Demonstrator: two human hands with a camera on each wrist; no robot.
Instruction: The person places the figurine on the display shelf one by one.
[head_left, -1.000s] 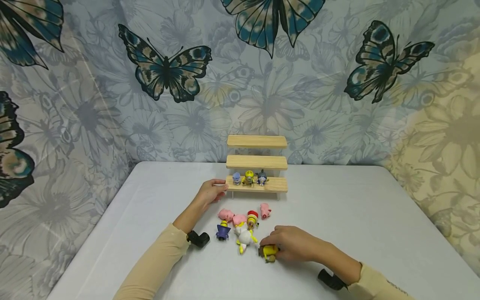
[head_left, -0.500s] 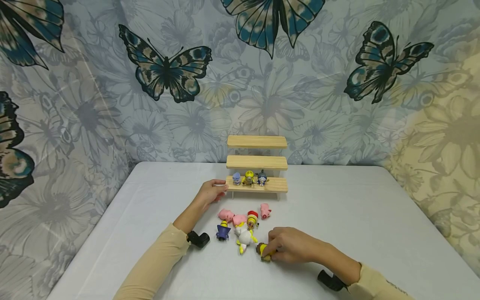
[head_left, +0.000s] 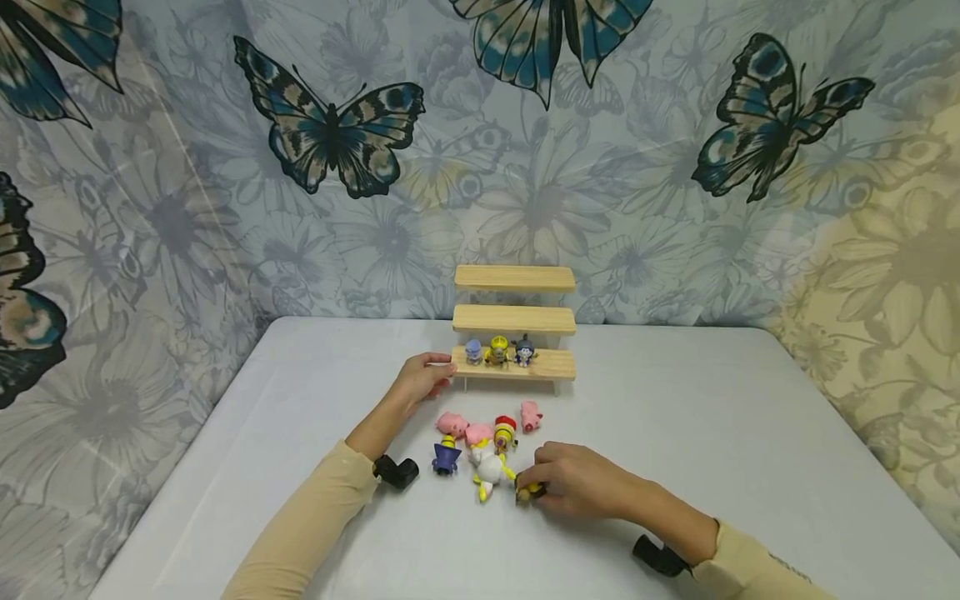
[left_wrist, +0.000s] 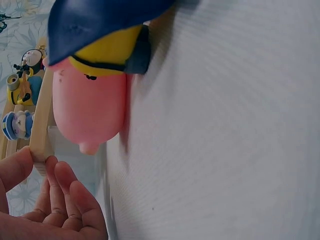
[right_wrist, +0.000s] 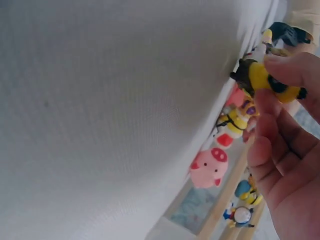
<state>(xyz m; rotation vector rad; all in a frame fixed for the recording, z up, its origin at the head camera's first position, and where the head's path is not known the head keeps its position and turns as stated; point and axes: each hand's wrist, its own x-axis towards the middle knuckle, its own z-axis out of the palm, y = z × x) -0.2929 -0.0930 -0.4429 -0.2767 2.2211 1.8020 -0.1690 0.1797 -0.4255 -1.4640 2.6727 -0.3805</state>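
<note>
My left hand [head_left: 422,379] pinches the left end of the lowest board of a three-tier wooden display shelf [head_left: 552,364]; the left wrist view has the thumb above the board [left_wrist: 42,137] and fingers below. Between the thumb and fingers of my right hand [head_left: 581,482] is a yellow toy figurine [right_wrist: 260,76] with a brown end, partly covered by the fingers. Just left of it lies a white-and-yellow figurine [head_left: 489,468]. Three small figurines stand on the lowest board: a bluish one [head_left: 473,352], a yellow one [head_left: 497,351] and a dark-hatted one [head_left: 524,351].
Between the hands lie pink pig figurines [head_left: 452,424], a red-capped yellow figurine [head_left: 506,432] and a blue-caped one [head_left: 446,457]. Another pink pig [head_left: 531,416] is set apart at right. Butterfly-patterned cloth [head_left: 540,208] hangs behind the white table [head_left: 675,400].
My right fingers have closed around the yellow figurine and turned it, now covering more of it. The left hand keeps its hold on the shelf. The head view has tilted slightly.
</note>
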